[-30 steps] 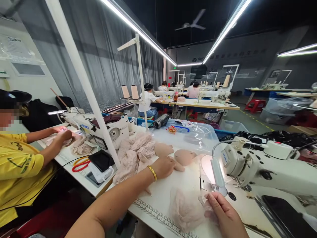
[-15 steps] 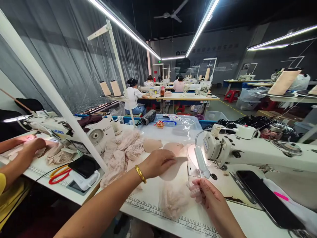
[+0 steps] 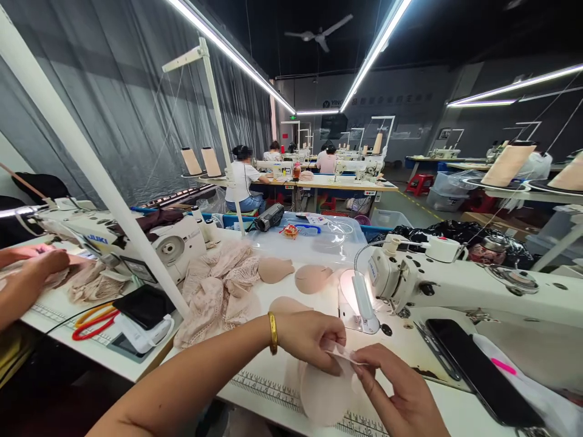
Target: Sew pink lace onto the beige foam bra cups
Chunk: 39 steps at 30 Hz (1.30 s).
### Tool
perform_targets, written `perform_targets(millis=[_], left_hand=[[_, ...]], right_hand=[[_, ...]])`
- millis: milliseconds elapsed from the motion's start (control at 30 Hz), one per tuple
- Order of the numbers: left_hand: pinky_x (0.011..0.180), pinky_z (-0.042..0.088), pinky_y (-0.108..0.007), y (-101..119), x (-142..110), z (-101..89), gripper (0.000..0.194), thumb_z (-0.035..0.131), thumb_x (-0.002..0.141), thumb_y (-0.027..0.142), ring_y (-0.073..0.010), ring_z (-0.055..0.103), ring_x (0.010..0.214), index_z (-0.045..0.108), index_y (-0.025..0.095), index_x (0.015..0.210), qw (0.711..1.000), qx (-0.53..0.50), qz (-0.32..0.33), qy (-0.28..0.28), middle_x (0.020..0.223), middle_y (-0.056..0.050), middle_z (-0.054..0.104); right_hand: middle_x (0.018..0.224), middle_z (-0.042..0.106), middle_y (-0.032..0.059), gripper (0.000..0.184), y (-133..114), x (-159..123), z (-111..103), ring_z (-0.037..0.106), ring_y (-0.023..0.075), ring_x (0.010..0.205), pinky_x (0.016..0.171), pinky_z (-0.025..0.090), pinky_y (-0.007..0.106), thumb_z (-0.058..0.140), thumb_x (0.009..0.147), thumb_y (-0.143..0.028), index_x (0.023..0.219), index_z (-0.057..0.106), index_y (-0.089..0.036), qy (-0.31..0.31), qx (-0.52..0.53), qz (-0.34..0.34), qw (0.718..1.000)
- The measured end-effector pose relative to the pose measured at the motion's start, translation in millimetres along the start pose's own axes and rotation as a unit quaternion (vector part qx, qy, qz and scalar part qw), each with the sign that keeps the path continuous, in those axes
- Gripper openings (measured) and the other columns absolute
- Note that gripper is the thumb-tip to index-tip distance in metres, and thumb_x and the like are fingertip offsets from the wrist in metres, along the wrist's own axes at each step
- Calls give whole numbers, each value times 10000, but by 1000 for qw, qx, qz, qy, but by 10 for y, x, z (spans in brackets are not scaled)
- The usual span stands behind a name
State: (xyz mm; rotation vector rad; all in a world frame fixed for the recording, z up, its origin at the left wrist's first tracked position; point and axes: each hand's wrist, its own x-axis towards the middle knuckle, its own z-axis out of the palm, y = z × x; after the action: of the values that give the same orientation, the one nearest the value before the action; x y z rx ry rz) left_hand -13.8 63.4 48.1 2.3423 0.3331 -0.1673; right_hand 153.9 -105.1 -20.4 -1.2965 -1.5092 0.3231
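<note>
A pale pink rounded fabric piece (image 3: 325, 394) hangs between my hands just above the table's front edge. My left hand (image 3: 312, 341), with a gold bracelet at the wrist, pinches its upper edge. Close beside it, my right hand (image 3: 396, 388) grips the same edge between thumb and fingers; whether a sheer strip is also in there I cannot make out. Behind my left hand lies another beige fabric piece (image 3: 289, 303), partly hidden by it. Two more flat pieces, a notched beige piece (image 3: 314, 278) and a rounded beige piece (image 3: 274, 271), rest farther back.
A lit sewing machine (image 3: 437, 285) stands at right, with a black phone (image 3: 483, 370) and tweezers (image 3: 437, 349) before it. Crumpled lace (image 3: 214, 291) is heaped at left. A printed ruler (image 3: 264, 388) runs along the front edge. At far left a co-worker's hands (image 3: 36, 267) handle fabric.
My left hand has brought a rounded piece from the back of the table to my right hand. Both now hold its edge together. The lace at the front is covered.
</note>
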Motion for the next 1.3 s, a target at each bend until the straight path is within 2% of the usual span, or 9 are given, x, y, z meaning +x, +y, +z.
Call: perform_targets(millis=[100,167,233,300,400,533,667,867,1300], left_hand=[[587,386,-219,-6,-3,-22,189,711,809,213,-111,538,643,565,210,928,984,120,1,130,747,62,590],[638,397,-258,-53,-9,62,118,643,849,143,-132,550,662,558,207,900,941,257,50,216,750,38,611],[695,422,-313,-133,15,201,74,609,905,139,-168,583,700,577,205,904,889,380,97,236,782,5,650],[703,438,-351,-217,89,346,119,676,931,270,-194,599,709,595,204,876,870,435,133,189,781,-8,666],[694,452,-360,-296,294,464,246,728,921,388,-195,607,717,600,202,821,876,431,179,119,775,-8,666],[707,461,-352,-377,615,423,66,652,909,156,-193,605,774,603,180,871,864,447,183,139,863,-36,674],[660,448,-337,-538,771,426,120,677,859,156,-193,565,731,570,174,807,874,433,167,146,835,-45,621],[754,465,-318,-644,768,512,135,628,894,127,-187,545,816,537,173,806,878,394,192,192,898,-48,608],[832,346,-354,-634,797,586,168,574,994,230,-161,487,747,552,182,834,876,371,191,241,879,-20,602]], right_hand=[[945,703,56,89,79,45,-30,683,188,814,667,563,259,584,1013,-252,1025,668,-276,79,-65,-66,993],[1005,708,72,114,220,94,-27,702,192,851,664,580,258,565,1014,-197,1050,646,-268,78,-100,-111,986],[1026,720,74,157,412,158,-34,712,194,862,707,593,275,523,1026,-156,1074,631,-260,50,-162,-158,973],[1003,739,55,213,617,231,-73,718,195,850,739,592,291,480,1031,-130,1078,642,-259,6,-226,-198,954],[930,753,2,290,878,329,-195,713,175,797,697,575,263,446,1026,-114,1053,681,-282,-76,-258,-223,937],[1078,768,12,337,1085,362,-365,712,165,901,763,575,255,451,1016,-77,1181,670,-273,-154,-269,-232,922],[1210,740,73,399,1161,308,-473,684,202,1088,805,577,275,421,1020,-59,1297,630,-256,-178,-283,-216,918],[1000,695,67,384,1088,311,-546,663,187,869,733,562,281,410,1019,-81,1254,654,-264,-214,-268,-173,923],[932,663,52,346,1003,334,-568,630,184,821,678,513,269,427,1025,-103,1195,677,-271,-224,-247,-147,931]])
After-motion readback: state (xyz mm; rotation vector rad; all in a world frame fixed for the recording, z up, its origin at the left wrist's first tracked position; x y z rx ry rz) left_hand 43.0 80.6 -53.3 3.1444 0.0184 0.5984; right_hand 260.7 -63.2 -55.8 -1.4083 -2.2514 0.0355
